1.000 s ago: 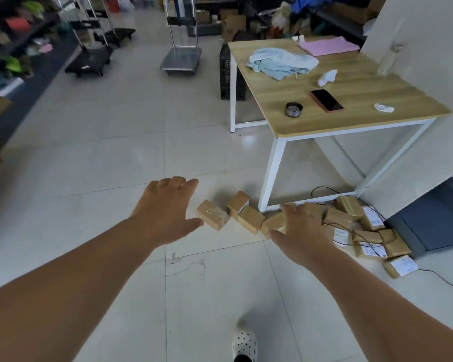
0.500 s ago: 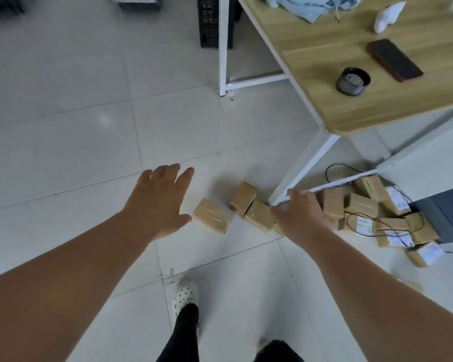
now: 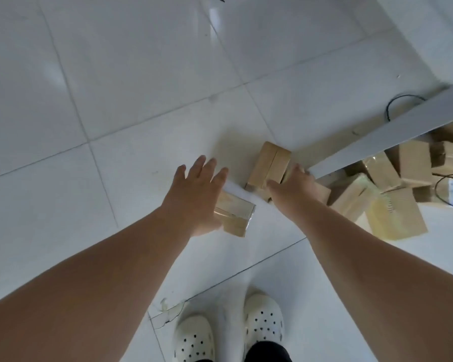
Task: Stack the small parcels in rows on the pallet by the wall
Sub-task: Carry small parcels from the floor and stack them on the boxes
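Note:
Small brown cardboard parcels lie on the white tiled floor. My left hand (image 3: pixel 194 192) is open with fingers spread, its palm over the left end of a tape-wrapped parcel (image 3: pixel 237 216). My right hand (image 3: pixel 294 185) lies on top of another parcel (image 3: pixel 323 192), thumb out to the left and fingertips over its far edge; whether it grips is unclear. A third parcel (image 3: pixel 268 163) stands between and just beyond the two hands. A heap of several more parcels (image 3: pixel 392 215) spreads to the right. No pallet is in view.
A white table leg bar (image 3: pixel 390 134) slants across the floor just beyond my right hand. A black cable (image 3: pixel 389 105) loops behind it and another runs over the heap. My two white clogs (image 3: pixel 264 325) stand at the bottom. A floor tile is cracked beside the left clog (image 3: pixel 168 309).
I have bent down and the view has tilted to the floor, so the tabletop is out of frame. Both hands have dropped onto the parcels, left onto the nearest, right onto the one by the bar.

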Tool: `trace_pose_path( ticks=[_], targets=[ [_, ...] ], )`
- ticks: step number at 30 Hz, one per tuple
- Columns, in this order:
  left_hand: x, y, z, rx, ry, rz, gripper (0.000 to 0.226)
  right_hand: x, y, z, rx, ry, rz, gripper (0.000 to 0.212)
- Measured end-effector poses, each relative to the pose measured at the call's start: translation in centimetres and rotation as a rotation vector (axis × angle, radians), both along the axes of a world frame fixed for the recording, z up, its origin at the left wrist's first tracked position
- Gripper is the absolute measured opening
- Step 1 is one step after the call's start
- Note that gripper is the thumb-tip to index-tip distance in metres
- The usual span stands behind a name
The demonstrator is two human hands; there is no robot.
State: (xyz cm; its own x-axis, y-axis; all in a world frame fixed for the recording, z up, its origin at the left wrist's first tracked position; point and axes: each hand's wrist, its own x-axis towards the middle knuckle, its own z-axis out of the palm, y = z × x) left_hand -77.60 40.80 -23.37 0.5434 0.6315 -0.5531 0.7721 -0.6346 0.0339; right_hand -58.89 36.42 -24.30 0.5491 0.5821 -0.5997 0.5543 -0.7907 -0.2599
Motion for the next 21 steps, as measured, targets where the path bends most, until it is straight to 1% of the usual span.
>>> trace_pose_path(
  ticks=[4, 7, 9, 11, 14, 16, 19, 21],
  targets=[
    [1.2, 0.8, -8.9, -0.015, 0.072, -0.168, 0.132, 0.2, 2.4, -9.2, 0.029, -0.005, -0.088, 0.070],
    [1.6, 1.6, -13.7, -0.016, 0.130, -0.242, 0.144, 0.1, 3.5, -14.3, 0.015, -0.040, -0.126, 0.073],
    [1.5, 1.9, -16.0, -0.016, 0.153, -0.262, 0.145, 0.2, 3.7, -16.5, -0.025, -0.092, -0.104, 0.088],
    [1.4, 2.0, -17.7, -0.001, 0.143, -0.259, 0.140, 0.1, 3.8, -18.1, -0.057, -0.151, -0.076, 0.102],
    [1.0, 1.6, -18.8, 0.033, 0.091, -0.277, 0.129, -0.4, 4.1, -19.4, -0.071, -0.231, -0.051, 0.110],
    [0.2, 1.3, -18.7, 0.064, 0.061, -0.260, 0.123, -0.7, 4.3, -19.4, -0.036, -0.208, -0.088, 0.108],
    [-2.0, 1.4, -16.5, 0.058, 0.042, -0.123, 0.117, -0.9, 4.1, -17.6, 0.017, -0.138, -0.143, 0.102],
    [-3.5, 1.5, -13.5, 0.057, 0.045, -0.006, 0.115, -1.2, 3.3, -14.7, 0.052, -0.117, -0.133, 0.102]
  ],
)
